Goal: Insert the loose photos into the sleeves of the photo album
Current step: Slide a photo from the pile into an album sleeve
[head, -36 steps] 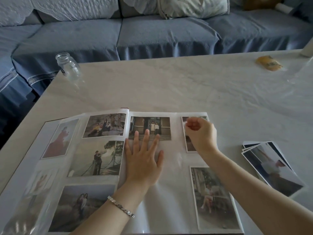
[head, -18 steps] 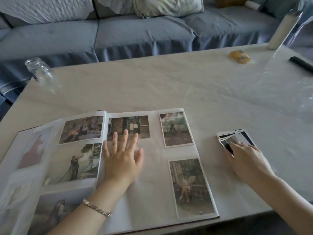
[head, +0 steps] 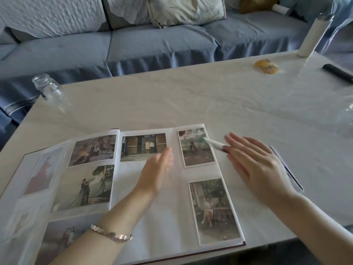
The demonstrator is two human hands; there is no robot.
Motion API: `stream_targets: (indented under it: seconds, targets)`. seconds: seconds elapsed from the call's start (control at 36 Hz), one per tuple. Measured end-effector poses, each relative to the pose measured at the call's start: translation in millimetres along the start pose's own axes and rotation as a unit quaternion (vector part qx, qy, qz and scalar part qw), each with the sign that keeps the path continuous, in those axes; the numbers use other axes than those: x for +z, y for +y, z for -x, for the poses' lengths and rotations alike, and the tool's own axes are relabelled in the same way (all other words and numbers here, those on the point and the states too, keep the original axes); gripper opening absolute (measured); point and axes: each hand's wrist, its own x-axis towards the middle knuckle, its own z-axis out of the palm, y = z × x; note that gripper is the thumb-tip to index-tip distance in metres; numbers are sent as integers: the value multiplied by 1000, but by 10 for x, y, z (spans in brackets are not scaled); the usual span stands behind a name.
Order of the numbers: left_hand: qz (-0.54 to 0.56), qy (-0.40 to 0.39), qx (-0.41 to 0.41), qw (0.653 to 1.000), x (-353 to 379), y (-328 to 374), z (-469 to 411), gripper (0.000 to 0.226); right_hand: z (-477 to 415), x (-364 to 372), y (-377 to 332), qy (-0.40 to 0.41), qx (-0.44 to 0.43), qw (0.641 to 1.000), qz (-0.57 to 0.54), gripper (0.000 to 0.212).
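Right hand (head: pixel 256 169): fingers (head: pixel 238 148) straight, pinching a photo (head: pixel 214 144) by its end, thumb hidden; the photo juts over the album (head: pixel 172 217), open on the table (head: pixel 191 102). Left hand (head: pixel 158 169), blurred, fingers straight and empty, above the right page. Pile (head: pixel 288 174) beneath the right hand

Looked like a home, living rm most likely. Had a blue fabric-covered sofa (head: pixel 162 44) w/ loose cushions (head: pixel 187 10) right behind a pale marble-look table (head: pixel 191 96). Carried household bits on top: empty glass jar (head: pixel 47 88), white roll (head: pixel 313 35), black stick (head: pixel 338 73) (too blurred to name properly). Also showed an open photo album (head: pixel 168 217) of family-type snaps at the near edge, i.e. plainly domestic.
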Motion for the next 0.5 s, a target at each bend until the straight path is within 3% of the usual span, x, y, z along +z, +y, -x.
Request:
stream_targets:
  seconds: [0.06,0.08,0.14,0.22,0.33,0.36,0.42,0.5]
  targets:
    - [202,-76,-118,969,43,152,53,53,-82,43,-135,-19,-57,998,-34,25]
    - [237,-106,-134,956,46,211,93,51,-102,82,-190,-30,-80,995,-51,24]
    - [213,-103,-113,965,54,230,125,32,-135,151,-280,-61,-114,989,-72,24]
    - [124,-17,-71,990,4,176,114,15,-127,228,-352,-122,-92,983,-104,37]
    - [19,20,-6,1000,-159,61,83,26,-82,255,-389,-127,116,973,-152,58]
    - [4,21,12,1000,-197,58,101,30,-104,226,-403,-138,203,952,-180,63]
    - [-19,16,46,999,-244,45,141,30,-135,181,-442,-176,371,864,-291,69]
    - [-53,-16,93,994,-273,17,193,28,-103,190,-379,-153,499,713,-468,54]
